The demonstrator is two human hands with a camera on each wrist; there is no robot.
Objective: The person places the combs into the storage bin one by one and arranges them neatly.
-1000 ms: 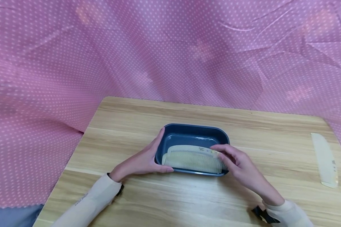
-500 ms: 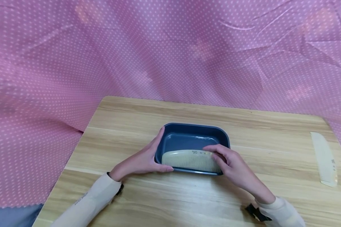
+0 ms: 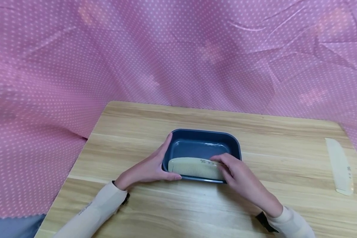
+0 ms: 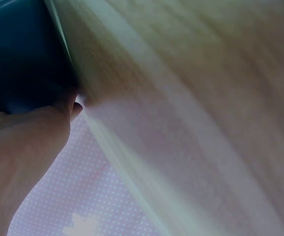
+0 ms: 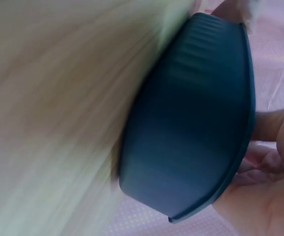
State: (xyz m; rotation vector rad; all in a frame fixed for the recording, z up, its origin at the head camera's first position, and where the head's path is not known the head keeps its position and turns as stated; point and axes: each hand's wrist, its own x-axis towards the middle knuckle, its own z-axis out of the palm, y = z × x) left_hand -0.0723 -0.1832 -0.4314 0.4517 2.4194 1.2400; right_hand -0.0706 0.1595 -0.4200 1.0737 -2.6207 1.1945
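A dark blue rectangular basin sits on the wooden table. My left hand holds its left end, thumb along the front rim and fingers by the back left corner. Inside, along the front wall, a pale cream comb leans with its teeth downward. The right hand pinches that comb near its right end, which the fingers hide. The right wrist view shows the basin's outer wall, with fingers reaching over the rim. In the left wrist view, the left hand touches the basin's dark side.
Another pale comb lies flat near the right edge of the wooden table. Pink dotted cloth hangs behind the table and down its left side.
The right hand has moved left and slightly down with the comb, into the basin's front side. Two overlapping combs showed there before; now only one is visible. The left hand stays put.
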